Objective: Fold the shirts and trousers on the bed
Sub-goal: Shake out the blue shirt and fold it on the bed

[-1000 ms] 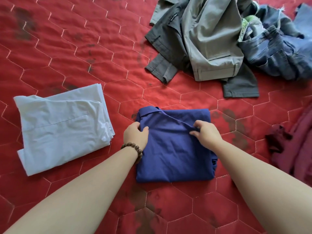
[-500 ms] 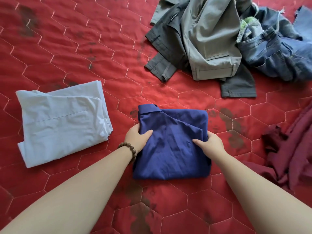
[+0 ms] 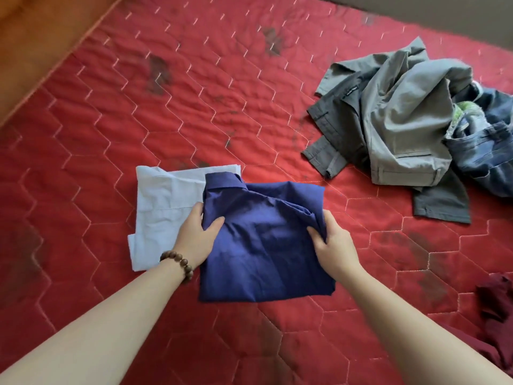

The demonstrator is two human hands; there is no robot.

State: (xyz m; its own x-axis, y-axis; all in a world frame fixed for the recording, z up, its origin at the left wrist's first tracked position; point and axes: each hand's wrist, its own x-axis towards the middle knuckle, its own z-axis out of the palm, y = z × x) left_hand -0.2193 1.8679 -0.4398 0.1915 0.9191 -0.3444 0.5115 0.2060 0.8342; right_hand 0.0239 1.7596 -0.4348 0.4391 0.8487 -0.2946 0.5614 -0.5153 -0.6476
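Note:
A folded dark blue shirt (image 3: 263, 243) is held off the red quilted bed (image 3: 194, 107), its left part over the folded light blue shirt (image 3: 163, 212). My left hand (image 3: 195, 237), with a bead bracelet at the wrist, grips its left edge. Its right edge is pinched by my right hand (image 3: 333, 243). The blue shirt's collar points away from me and covers the right side of the light blue shirt.
An unfolded heap lies at the back right: grey trousers (image 3: 394, 118), darker grey trousers (image 3: 341, 132) and blue jeans (image 3: 483, 151). A maroon garment (image 3: 497, 304) lies at the right edge. A wooden bed frame (image 3: 36, 43) runs along the far left.
Both hands took hold of the folded blue shirt by its sides and carried it left, so it now overlaps the light blue shirt. The view swung left too.

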